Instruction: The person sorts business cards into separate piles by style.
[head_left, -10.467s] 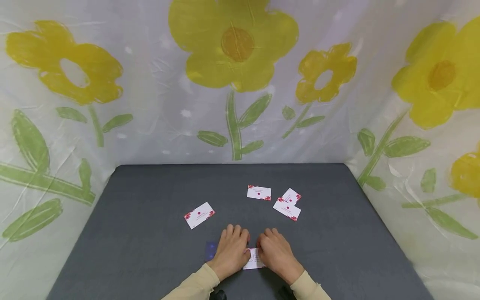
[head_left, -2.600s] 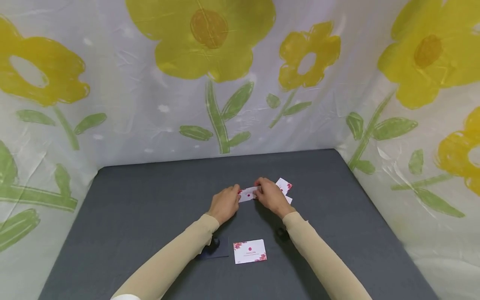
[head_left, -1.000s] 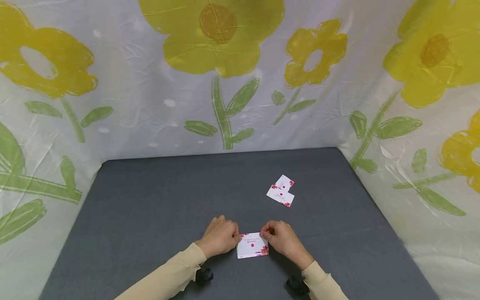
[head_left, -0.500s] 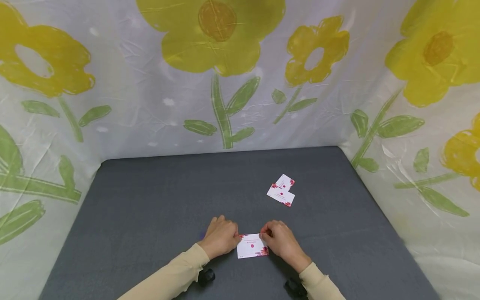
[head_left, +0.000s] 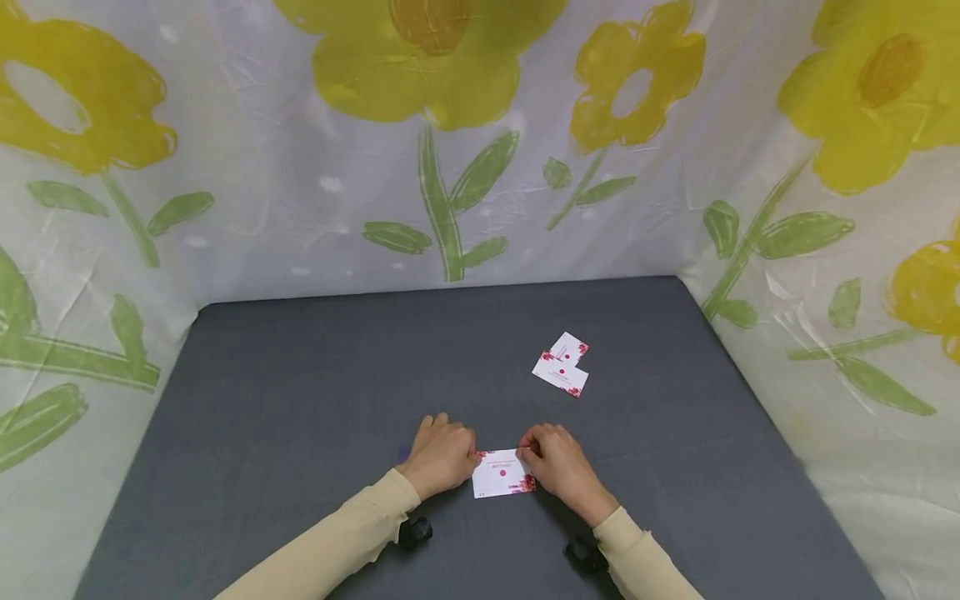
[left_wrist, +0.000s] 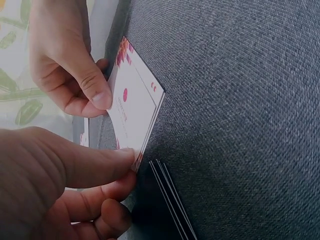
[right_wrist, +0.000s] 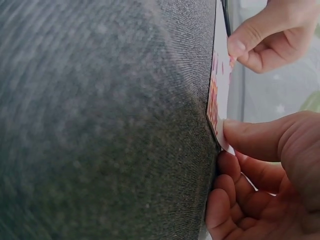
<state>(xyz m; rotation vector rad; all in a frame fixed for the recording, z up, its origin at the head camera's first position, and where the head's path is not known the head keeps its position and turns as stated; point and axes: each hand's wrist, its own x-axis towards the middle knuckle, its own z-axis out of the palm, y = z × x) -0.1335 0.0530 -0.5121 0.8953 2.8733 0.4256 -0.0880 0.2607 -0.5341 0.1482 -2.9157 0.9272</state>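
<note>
Between both hands, near the front of the table, lies a white card [head_left: 501, 477] with red flowers in its corners and a red dot. My left hand [head_left: 441, 454] pinches its left edge between thumb and fingers. At the upper right corner, my right hand [head_left: 558, 467] pinches with thumb and fingertips. The left wrist view shows layered edges under the top card, and its side bends slightly. Below the left hand in that view sits a dark stack of cards [left_wrist: 172, 205] with thin pale edges, mostly covered by the hand in the head view.
Two overlapping white cards [head_left: 561, 367] with red flowers lie farther back on the right. Dark grey cloth covers the table [head_left: 315, 375]. Behind it hangs a pale curtain [head_left: 262, 208] with yellow flowers. Each wrist carries a small black camera [head_left: 415, 532].
Since 10.5 s ago, the loose cards at left and middle back have left their places. Both hands have come back toward the front from the rear card. Over the last second they hold nearly still.
</note>
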